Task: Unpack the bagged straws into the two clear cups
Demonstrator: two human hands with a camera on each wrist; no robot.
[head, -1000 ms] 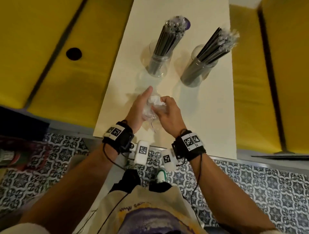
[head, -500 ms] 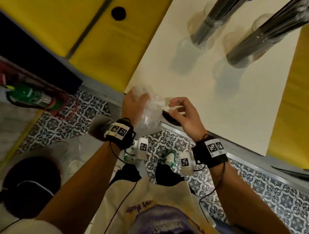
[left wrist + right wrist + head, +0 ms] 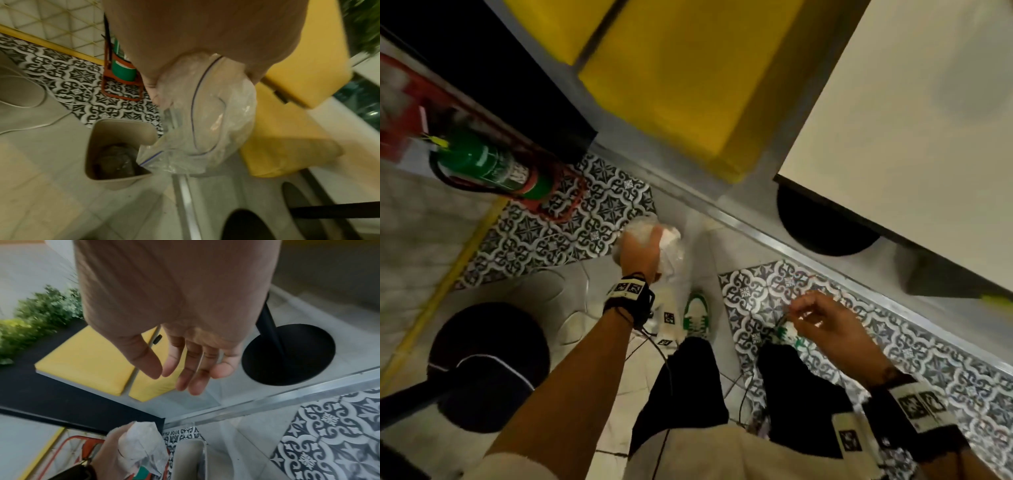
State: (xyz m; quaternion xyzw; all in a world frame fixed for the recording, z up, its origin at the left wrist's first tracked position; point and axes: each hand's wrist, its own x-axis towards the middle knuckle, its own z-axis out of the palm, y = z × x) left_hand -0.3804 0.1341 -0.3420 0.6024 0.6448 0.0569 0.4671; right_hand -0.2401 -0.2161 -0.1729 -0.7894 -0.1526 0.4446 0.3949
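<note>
Left hand [image 3: 639,255] — fingers curled round crumpled clear bag [image 3: 209,123], held above beige bin [image 3: 115,155]. Right hand [image 3: 185,356] apart — fingers loosely spread, holding nothing.

1. The clear plastic bag [image 3: 207,123] is crumpled into a loose wad with a thin blue line along its zip edge, and it looks empty.
2. I grip it in my left hand [image 3: 639,255], off the table and above the floor, with its free end hanging down over a beige bin [image 3: 115,155].
</note>
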